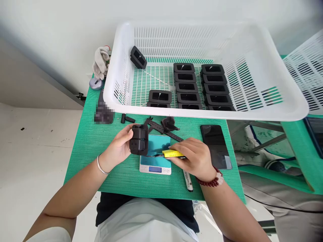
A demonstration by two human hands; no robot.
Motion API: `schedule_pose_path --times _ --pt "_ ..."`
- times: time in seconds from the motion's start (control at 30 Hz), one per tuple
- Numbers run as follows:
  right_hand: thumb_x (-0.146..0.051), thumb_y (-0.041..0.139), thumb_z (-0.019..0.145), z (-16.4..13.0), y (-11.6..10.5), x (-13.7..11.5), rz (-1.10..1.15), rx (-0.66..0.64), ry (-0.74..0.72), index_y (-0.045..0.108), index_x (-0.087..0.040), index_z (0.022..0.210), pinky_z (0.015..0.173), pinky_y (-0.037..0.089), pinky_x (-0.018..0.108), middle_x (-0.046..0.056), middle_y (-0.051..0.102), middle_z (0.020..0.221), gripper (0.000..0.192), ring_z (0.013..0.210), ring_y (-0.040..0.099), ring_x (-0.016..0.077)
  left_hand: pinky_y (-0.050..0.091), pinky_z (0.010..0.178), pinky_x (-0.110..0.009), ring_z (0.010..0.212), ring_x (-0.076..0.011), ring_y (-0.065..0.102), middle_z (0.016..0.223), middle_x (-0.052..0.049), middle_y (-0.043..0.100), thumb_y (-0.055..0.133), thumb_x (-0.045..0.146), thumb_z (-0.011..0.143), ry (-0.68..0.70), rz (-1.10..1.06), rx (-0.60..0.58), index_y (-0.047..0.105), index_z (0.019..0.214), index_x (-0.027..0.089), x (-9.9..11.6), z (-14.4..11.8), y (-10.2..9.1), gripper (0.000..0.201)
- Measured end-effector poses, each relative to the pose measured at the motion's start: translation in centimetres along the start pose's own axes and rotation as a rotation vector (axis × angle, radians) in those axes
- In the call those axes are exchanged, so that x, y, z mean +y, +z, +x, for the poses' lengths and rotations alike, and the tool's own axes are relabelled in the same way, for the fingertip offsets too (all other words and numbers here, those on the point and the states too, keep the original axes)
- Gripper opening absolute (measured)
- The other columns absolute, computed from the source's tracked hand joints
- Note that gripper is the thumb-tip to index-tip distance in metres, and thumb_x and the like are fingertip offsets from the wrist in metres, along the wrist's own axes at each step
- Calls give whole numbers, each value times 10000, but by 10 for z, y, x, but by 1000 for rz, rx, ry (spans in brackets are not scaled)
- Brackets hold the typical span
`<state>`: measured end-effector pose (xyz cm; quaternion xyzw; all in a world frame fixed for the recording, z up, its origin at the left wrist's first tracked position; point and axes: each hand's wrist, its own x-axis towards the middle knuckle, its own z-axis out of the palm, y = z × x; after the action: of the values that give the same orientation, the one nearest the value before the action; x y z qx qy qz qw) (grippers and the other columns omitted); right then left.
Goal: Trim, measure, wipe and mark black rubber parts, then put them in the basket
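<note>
My left hand is closed on a black plastic part, holding it tilted up over the left edge of a small digital scale. In my right hand is a yellow-handled utility knife. Its thin blade points left, near the lower right edge of the part; whether it touches cannot be made out. Behind the hands lie a caliper and a dark crumpled scrap. A white marker lies just below my right hand.
A white plastic basket across the back holds several black parts in rows. A phone lies on the green mat at the right. Gloves, a grey mouse-like object and small black pieces sit at the left.
</note>
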<state>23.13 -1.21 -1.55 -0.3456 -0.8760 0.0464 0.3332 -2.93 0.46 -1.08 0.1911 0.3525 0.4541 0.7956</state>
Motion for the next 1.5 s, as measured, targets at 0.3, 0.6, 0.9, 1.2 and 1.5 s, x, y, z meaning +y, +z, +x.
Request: schedule_pose_path --times 0.3,0.6,0.9,1.2,1.5 --pt "-262 721 841 -7 -8 19 -272 145 222 652 -182 842 534 433 293 35 707 666 106 551 610 155 538 574 -191 706 -131 686 896 -41 705 796 326 764 -218 63 -274 646 1110 172 -2 -8 1 407" --pt "-399 650 902 1 0 0 -17 17 -4 633 -170 881 583 457 277 21 724 693 231 596 664 135 586 657 -219 779 -130 699 941 -14 716 789 327 770 -1 -15 10 680 1075 181 2 -2 0 355" --pt "-297 720 848 -9 -6 21 -283 141 218 655 -162 838 526 437 282 36 708 659 150 538 607 142 541 587 -199 715 -134 684 903 -45 699 785 327 777 -231 86 -362 634 1130 176 1 -10 -1 413" --pt "-368 656 899 0 0 0 -4 36 4 650 -184 890 598 468 272 22 736 706 185 600 672 133 575 719 -249 826 -152 699 995 -38 715 790 308 766 -12 -21 -45 657 1112 178 0 -3 1 393" --pt "-336 728 843 -2 -1 9 -191 88 129 657 -172 857 571 461 282 32 728 691 179 590 658 153 571 626 -226 708 -124 680 894 -20 698 779 324 783 -143 18 -132 641 1093 186 -3 -5 -2 366"
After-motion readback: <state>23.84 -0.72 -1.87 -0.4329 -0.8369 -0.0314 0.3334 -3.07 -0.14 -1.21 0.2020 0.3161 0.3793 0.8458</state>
